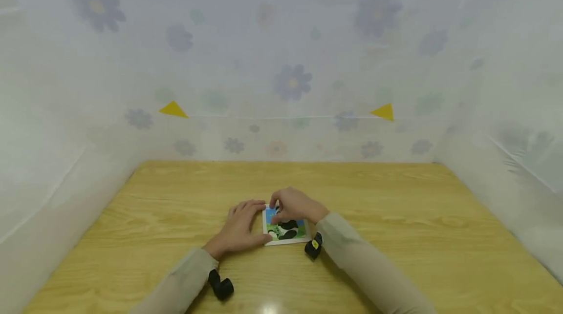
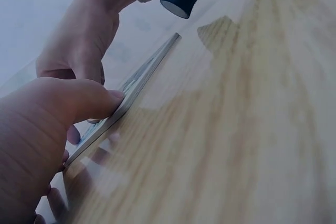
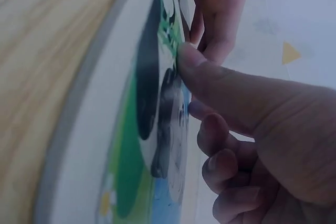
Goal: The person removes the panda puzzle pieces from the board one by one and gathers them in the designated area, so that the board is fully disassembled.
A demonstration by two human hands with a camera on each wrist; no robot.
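Head view: both hands work a panda puzzle board (image 1: 285, 228) on the worktop (image 1: 396, 216).
Left hand (image 1: 241, 228) lies flat-fingered, steadying the board's left edge; right hand (image 1: 295, 205) presses a piece near its far edge—best pushed straight down.

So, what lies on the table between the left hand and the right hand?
The panda picture board lies between them on the wooden table in the head view. The left hand steadies its left edge; the right hand touches its top.
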